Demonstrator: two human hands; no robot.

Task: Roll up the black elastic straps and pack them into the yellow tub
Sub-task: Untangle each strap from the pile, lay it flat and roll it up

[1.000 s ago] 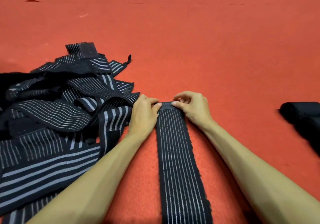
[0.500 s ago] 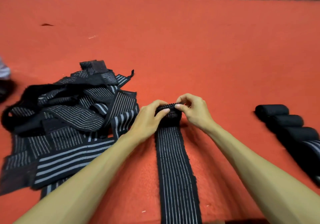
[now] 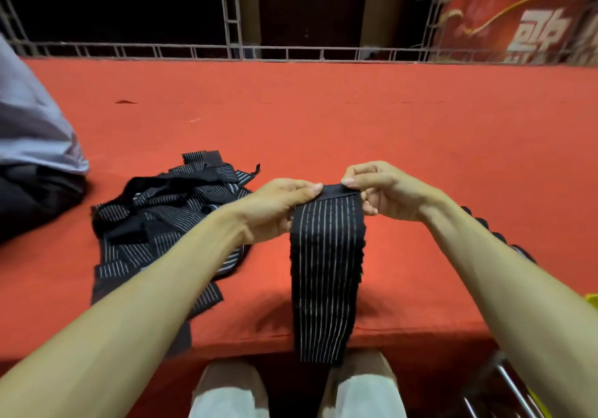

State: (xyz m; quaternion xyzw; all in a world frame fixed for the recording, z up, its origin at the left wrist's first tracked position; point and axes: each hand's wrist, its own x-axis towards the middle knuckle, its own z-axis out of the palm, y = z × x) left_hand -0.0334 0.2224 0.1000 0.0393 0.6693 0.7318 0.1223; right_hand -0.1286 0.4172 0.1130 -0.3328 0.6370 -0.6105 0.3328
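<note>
The red surface (image 3: 372, 120) fills the middle of the frame from edge to edge, with a metal railing (image 3: 291, 51) along its far side and a red banner (image 3: 517, 23) in the upper right. Left of centre lies the pile of black striped straps (image 3: 168, 214), loose and tangled, partly behind your left forearm. In the centre you hold one strap (image 3: 326, 272) up off the surface; it runs down toward you and hangs over the near edge between your knees (image 3: 226, 391). Your left hand (image 3: 278, 210) pinches the left end of its narrow folded top, and your right hand (image 3: 388, 191) pinches the right corner with thumb and curled fingers. Rolled straps (image 3: 485, 226) peek out behind your right forearm, and a yellow sliver (image 3: 592, 301) shows at the right edge; you cannot tell whether it is the tub
</note>
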